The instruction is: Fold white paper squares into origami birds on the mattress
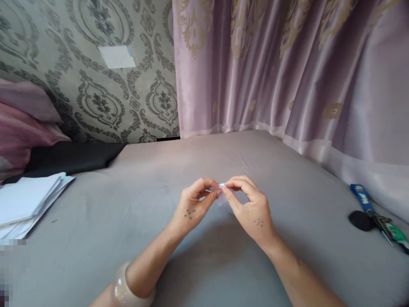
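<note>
Grip: a thin, see-through slip [222,199] is clamped between the fingertips of the left hand [195,202] and the right hand [252,207], which are brought nearly together at its upper edge.
Slip count: one; it is held above the grey cover [153,170], its upper part half hidden by the fingers.
Hands: two; a cluster of small dark dots is borne on the back of each.
Bangle [128,290]: one, pale and glossy, worn on the left arm.
Papers [28,196]: white, piled at the far left; the overlapping sheets cannot be counted.
Black cloth [75,157]: one, laid beyond the papers, near the pink cloth [25,119].
Right edge: one blue strap [363,199], one black fob [360,220] and one green item [398,233] are bunched, well apart from the hands.
Writing: white lettering is printed on the strap, too small to be read surely.
Wall [102,104]: patterned; one white sheet [116,57] is set against it.
Curtain [255,76]: purple, hung in folds along the cover's far and right sides.
</note>
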Demonstrator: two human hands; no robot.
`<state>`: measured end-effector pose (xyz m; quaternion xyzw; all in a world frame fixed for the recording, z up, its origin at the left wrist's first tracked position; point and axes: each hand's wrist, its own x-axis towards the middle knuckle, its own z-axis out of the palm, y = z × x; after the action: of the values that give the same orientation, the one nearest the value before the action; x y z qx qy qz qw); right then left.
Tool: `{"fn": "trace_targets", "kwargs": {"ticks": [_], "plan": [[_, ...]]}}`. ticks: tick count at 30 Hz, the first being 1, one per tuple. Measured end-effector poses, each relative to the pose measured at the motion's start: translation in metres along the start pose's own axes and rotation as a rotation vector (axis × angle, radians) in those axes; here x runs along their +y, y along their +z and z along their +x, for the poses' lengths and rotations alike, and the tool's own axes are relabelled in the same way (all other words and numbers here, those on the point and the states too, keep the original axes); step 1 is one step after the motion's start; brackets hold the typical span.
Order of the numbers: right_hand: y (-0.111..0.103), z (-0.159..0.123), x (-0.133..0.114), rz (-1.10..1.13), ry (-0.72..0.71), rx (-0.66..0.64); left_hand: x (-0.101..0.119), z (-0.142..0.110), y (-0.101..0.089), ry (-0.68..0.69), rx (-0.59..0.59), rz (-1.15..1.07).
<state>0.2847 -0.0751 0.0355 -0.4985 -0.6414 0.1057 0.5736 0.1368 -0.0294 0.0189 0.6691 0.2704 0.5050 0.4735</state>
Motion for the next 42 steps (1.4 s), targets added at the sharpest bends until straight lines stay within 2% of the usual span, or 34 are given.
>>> {"fn": "trace_targets", "kwargs": {"ticks": [8, 18, 24, 27, 32, 38, 42], "plan": [[-0.006, 0.004, 0.002, 0.091, 0.149, -0.121, 0.008, 0.002, -0.003, -0.075, -0.017, 0.023], [-0.008, 0.003, -0.001, 0.009, 0.073, -0.149, 0.009, 0.002, -0.004, -0.104, -0.015, 0.025], [-0.003, 0.000, -0.002, 0.028, 0.091, -0.136, 0.015, 0.003, -0.005, -0.017, -0.082, 0.156], [-0.001, -0.001, -0.002, 0.023, 0.092, -0.127, 0.018, 0.003, -0.005, 0.031, -0.079, 0.195], [-0.004, 0.000, -0.003, 0.027, 0.021, -0.145, 0.019, 0.003, -0.008, 0.098, -0.071, 0.191], [-0.007, 0.002, -0.003, 0.008, -0.076, -0.173, 0.020, 0.007, -0.016, 0.115, -0.196, 0.210], [-0.006, 0.001, -0.002, -0.060, -0.150, -0.158, 0.021, 0.008, -0.019, 0.116, -0.200, 0.250]]}}
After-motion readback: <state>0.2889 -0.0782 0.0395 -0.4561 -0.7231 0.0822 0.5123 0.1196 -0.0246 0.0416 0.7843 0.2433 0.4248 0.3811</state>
